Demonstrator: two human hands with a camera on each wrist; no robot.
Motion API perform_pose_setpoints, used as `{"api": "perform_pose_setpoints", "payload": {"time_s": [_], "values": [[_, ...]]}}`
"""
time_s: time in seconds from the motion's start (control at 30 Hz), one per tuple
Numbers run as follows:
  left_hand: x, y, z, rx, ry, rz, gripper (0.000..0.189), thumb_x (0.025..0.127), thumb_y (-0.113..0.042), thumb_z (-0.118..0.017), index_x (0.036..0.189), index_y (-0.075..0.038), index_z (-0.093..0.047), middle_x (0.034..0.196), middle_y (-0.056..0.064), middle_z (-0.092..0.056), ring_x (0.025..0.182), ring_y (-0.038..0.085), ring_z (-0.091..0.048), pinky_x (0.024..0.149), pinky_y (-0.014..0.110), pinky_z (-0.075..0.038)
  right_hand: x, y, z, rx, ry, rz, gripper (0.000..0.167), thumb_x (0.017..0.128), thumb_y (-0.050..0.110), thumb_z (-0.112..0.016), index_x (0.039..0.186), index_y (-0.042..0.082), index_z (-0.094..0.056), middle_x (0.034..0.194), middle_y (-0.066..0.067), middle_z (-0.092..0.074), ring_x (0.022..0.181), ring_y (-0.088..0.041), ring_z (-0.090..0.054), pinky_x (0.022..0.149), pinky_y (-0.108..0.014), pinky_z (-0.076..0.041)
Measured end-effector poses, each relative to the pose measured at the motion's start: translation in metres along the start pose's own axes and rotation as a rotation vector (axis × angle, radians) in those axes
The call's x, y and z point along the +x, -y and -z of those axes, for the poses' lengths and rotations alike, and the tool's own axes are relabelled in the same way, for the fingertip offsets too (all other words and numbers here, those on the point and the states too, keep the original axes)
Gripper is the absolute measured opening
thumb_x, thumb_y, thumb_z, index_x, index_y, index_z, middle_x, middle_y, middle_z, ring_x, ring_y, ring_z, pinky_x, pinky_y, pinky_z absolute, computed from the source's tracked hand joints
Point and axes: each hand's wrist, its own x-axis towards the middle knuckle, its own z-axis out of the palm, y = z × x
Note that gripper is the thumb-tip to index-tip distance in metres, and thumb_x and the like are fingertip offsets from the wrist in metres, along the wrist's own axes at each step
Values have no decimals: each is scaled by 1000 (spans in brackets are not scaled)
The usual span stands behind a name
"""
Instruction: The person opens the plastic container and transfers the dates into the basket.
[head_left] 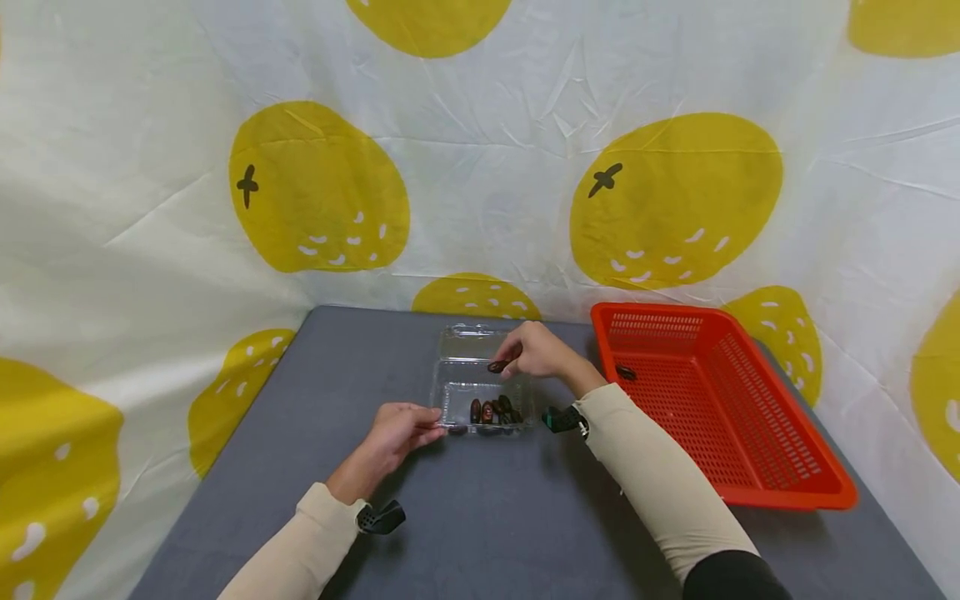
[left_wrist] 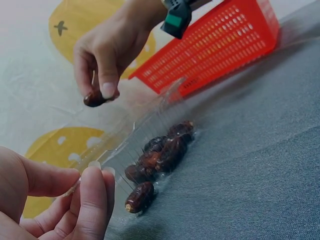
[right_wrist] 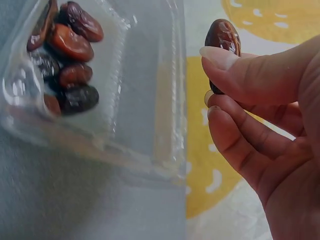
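A clear plastic clamshell box (head_left: 459, 393) lies with its lid folded back on the table. Several brown, glossy dates (right_wrist: 71, 43) sit grouped along its near side, toward the right. My left hand (head_left: 396, 432) pinches the box's near left rim between thumb and fingers. Above the box, my right hand (head_left: 542, 352) holds a single dark date (right_wrist: 223, 34) between thumb and fingertips. In the left wrist view, the right hand (left_wrist: 112, 47) and its date (left_wrist: 95, 98) hang apart from the dates in the box.
To the right stands a red perforated plastic basket (head_left: 663, 310), with a dark date (head_left: 626, 372) near its left wall. The table (head_left: 330, 367) is covered in grey cloth. A white curtain (head_left: 495, 183) with yellow fruit prints hangs behind it.
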Motion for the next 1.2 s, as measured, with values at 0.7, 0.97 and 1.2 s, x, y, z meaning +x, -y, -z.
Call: {"api": "perform_pose_setpoints", "payload": {"time_s": [0.7, 0.97, 1.2], "values": [[-1, 0, 3, 13, -4, 13, 18, 94, 3, -69, 107, 16, -69, 68, 5, -69, 64, 12, -74, 65, 22, -65, -32, -17, 44, -24, -95, -49, 10, 82, 4, -84, 92, 5, -82, 86, -11, -80, 73, -16, -67, 68, -29, -55], [1, 1, 2, 21, -9, 16, 20, 95, 4, -68, 109, 17, -67, 67, 4, -68, 63, 12, -73, 63, 21, -64, -45, -32, 55, 4, -126, -125, 9, 84, 4, -84, 92, 7, -82, 87, -8, -79, 77, -20, -66, 69, -31, -53], [1, 2, 1, 24, -9, 13, 18, 94, 4, -68, 107, 16, -68, 67, 4, -68, 63, 12, -73, 63, 21, -64, -58, -47, 66, 22, -148, -173, 11, 84, 5, -84, 95, 9, -82, 87, -7, -79, 78, -21, -66, 69, -32, -54]]}}
